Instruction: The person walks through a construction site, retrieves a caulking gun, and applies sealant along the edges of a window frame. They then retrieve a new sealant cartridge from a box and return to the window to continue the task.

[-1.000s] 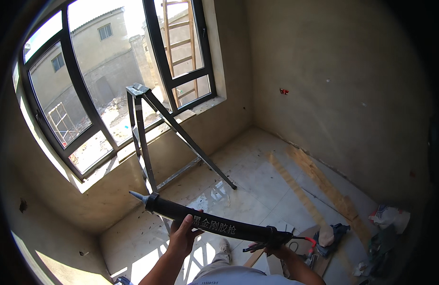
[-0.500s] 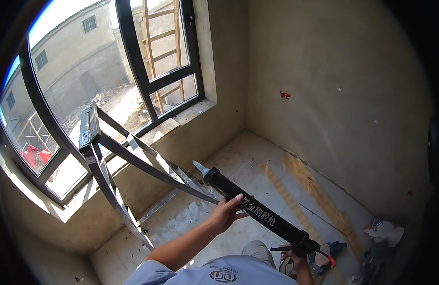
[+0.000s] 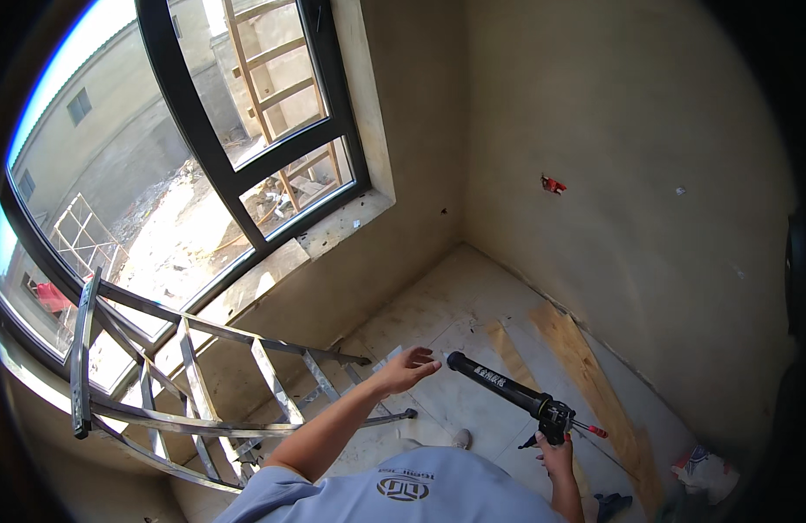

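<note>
"Our left hand is leaving the caulking gun, fingers loosely spread, holding nothing."
"And our right hand?"
"We're curling it around the handle, holding the gun right of the stepladder."

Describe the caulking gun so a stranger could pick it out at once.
From the big dark-framed window, go right and down to the wide tan strip on the floor. Just left of that strip in the picture, the caulking gun slants down to the right. It is a black tube with a red-tipped rod at its rear, unlike the open-framed metal stepladder.
</note>
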`<state>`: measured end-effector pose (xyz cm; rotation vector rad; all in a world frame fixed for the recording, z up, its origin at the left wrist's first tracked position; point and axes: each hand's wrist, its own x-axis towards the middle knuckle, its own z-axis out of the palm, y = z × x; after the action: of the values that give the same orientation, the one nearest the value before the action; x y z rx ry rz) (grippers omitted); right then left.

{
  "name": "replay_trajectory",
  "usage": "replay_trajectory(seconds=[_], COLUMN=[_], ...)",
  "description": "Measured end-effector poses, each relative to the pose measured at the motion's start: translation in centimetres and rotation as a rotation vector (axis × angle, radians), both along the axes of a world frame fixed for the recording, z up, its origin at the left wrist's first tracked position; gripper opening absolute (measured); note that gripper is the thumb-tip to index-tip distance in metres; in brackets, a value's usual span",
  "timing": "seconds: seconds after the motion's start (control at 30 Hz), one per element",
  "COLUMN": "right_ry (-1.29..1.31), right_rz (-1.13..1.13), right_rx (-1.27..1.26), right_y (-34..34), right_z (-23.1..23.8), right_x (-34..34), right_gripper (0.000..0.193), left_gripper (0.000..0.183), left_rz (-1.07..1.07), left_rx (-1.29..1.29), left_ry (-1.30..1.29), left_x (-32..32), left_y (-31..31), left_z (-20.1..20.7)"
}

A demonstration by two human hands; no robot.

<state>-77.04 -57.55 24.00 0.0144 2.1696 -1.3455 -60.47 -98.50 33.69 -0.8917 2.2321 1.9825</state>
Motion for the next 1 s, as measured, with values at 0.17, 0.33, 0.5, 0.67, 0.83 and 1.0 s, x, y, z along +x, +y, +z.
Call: replay_trajectory(seconds=[0.17, 0.33, 0.5, 0.67, 0.83, 1.0], right_ry=[0.161, 0.211, 0.037, 0.133, 0.264, 0.37], right_rz=[0.246, 0.547, 0.572, 0.507, 0.464, 0.478], right_rx=[0.61, 1.04, 1.332, 1.245, 1.135, 1.077], right_y=[-7.1, -9.0, -13.5, -26.2, -39.1, -48.7], right_z=[-5.5, -14.2, -20.2, -17.1, -13.2, -12.3], right_x=[-10.0, -17.5, -22.1, -29.2, -35.8, -42.8], right_gripper=[0.042, 0.051, 0.056, 0.055, 0.054, 0.053], left_gripper=[0.065, 0.063, 0.069, 0.075, 0.078, 0.082], left_rz=[0.179, 0.324, 0.515, 0.594, 0.759, 0.739], left_rx=[-0.073, -0.242, -0.483, -0.934, -1.559, -1.381], left_ry=[0.176, 0.246, 0.43, 0.578, 0.616, 0.826], left_x=[-3.2, -4.5, -10.0, -19.6, -28.4, -35.0], left_y=[-12.5, -28.3, -46.5, -62.5, -75.2, -81.5], left_z=[2.1, 5.1, 10.6, 21.3, 35.4, 41.8])
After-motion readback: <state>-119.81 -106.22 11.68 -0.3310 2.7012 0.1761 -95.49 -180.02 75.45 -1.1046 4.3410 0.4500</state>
